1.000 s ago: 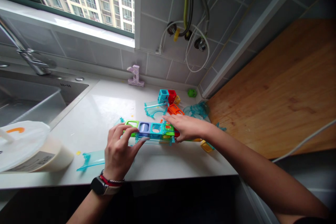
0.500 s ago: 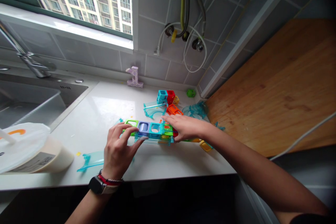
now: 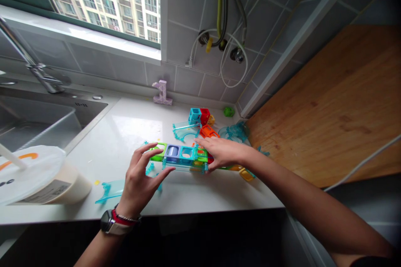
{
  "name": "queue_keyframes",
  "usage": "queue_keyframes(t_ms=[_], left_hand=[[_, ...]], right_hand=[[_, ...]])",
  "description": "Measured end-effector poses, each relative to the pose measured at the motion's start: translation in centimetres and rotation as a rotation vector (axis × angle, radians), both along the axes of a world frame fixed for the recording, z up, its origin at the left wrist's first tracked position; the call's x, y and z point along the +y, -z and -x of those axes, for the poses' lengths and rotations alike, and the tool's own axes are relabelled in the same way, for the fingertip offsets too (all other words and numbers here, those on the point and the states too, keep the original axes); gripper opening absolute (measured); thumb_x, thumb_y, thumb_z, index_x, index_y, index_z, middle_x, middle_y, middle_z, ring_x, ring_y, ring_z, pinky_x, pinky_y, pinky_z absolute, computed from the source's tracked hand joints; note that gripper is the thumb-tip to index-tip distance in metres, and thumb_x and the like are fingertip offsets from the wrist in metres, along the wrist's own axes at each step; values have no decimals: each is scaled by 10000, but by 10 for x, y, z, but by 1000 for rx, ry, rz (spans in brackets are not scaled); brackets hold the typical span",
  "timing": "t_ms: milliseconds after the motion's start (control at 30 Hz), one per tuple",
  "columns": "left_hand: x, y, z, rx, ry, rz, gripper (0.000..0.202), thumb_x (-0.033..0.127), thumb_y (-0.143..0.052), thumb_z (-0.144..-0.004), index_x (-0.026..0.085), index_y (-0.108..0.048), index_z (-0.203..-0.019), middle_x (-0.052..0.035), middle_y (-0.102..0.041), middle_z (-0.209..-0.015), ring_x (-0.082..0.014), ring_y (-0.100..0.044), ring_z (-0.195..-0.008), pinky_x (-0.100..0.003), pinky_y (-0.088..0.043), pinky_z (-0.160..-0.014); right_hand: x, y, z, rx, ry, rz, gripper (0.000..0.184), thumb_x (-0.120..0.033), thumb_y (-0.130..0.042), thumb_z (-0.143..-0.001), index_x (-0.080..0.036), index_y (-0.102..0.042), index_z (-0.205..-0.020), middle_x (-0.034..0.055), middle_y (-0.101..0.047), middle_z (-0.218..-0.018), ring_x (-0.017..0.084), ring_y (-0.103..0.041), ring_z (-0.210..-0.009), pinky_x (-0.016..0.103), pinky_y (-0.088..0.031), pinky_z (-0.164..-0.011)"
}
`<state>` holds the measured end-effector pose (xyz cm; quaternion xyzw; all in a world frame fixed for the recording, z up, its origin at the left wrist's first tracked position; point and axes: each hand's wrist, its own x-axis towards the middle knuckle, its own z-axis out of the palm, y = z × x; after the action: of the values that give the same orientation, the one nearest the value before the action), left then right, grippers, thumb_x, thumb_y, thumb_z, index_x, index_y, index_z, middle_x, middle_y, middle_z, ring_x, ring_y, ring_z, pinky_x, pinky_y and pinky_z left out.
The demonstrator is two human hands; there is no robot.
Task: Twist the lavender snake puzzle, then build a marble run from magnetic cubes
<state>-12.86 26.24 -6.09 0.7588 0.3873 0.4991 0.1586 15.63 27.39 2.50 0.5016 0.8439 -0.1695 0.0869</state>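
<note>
A row of hollow plastic toy blocks (image 3: pixel 172 153), green, lilac, blue and green from left to right, lies along the counter, with a clear blue track piece (image 3: pixel 180 167) along its near side. My left hand (image 3: pixel 140 179) is at the row's left end, thumb and fingers spread apart; its fingertips are over the green block, and I cannot tell whether they touch it. Over the right end, my right hand (image 3: pixel 224 152) grips the row, hiding part of a red block. Just beyond it is an orange block (image 3: pixel 209 131).
Behind stand a blue block (image 3: pixel 194 115) and a red block (image 3: pixel 205 115). Clear blue track pieces (image 3: pixel 233 132) lie at the right, near a wooden board (image 3: pixel 326 104). A lidded cup (image 3: pixel 70 181) and a sink (image 3: pixel 90 123) are at the left. A lilac block figure (image 3: pixel 162 94) stands by the wall.
My left hand has loosened, its thumb and fingers spreading away from the lilac and green blocks. My right hand stays on the row's right end. The view has shifted slightly.
</note>
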Motion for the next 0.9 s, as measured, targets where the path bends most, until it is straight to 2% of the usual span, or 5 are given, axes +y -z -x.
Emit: queue_keyframes(t_ms=[133,267,433,633,900], left_hand=[[1,4,1,-85,23,65,435,267,-809,-833,251,-625,-1227,-108,-595,-1360,-293,-602,-1275,-533,-520,-1103],[2,7,2,-147,51,100,504,235,-793,-840,261,-582,-1298,-112,-576,-1389,-300,-572,-1326,-535,-520,-1113],[2,8,5,-144,72,153,519,228,-769,-850,269,-572,-1329,-125,-510,-1472,-313,-512,-1393,-526,-515,-1120],[5,9,9,-169,69,241,496,232,-741,-862,259,-577,-1329,-134,-485,-1503,-311,-519,-1389,-505,-542,-1090],[3,1,6,-143,96,148,469,208,-721,-875,272,-576,-1316,-117,-507,-1487,-309,-500,-1410,-523,-496,-1144]], right_hand=[[-1,-2,1,-5,3,-3,1057,-473,-843,-719,-144,-319,-1576,206,-577,-1380,383,-583,-1222,451,-487,-973],[-1,-2,1,-16,19,7,1080,-472,-865,-696,-176,-314,-1577,175,-592,-1357,362,-592,-1212,417,-483,-968],[-1,-3,2,-34,19,7,1092,-440,-877,-685,-177,-310,-1580,175,-585,-1367,366,-587,-1220,420,-483,-973],[-3,-7,3,-38,10,12,1009,-428,-816,-759,-156,-299,-1582,185,-598,-1345,360,-605,-1198,411,-492,-951],[-1,-4,3,-19,2,-4,1023,-447,-845,-723,-175,-332,-1566,183,-615,-1323,367,-615,-1166,424,-489,-943]])
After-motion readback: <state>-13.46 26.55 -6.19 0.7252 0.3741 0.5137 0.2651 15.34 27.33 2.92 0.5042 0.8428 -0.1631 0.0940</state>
